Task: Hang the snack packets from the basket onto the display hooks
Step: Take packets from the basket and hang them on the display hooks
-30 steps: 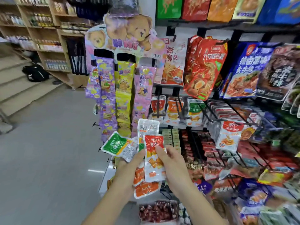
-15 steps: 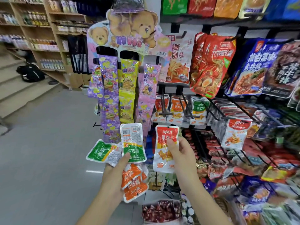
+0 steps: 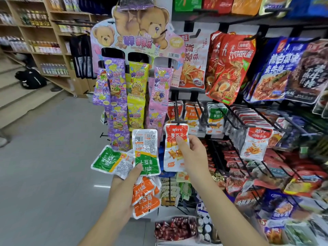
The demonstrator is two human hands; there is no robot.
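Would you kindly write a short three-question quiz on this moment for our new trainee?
1. True or false: the right hand holds a red packet up to the tip of a display hook.
2. The left hand holds: A) green packets and orange packets; B) blue and purple ones.
3. Which hand holds only one packet?
Key: 1 true; 2 A; 3 right.

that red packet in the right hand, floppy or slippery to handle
Probably light: the right hand holds the red packet up with only thumb and fingers pinching it. It stands upright above the thumb, so it is likely semi-stiff rather than limp. Its film looks glossy, so it may be slippery.
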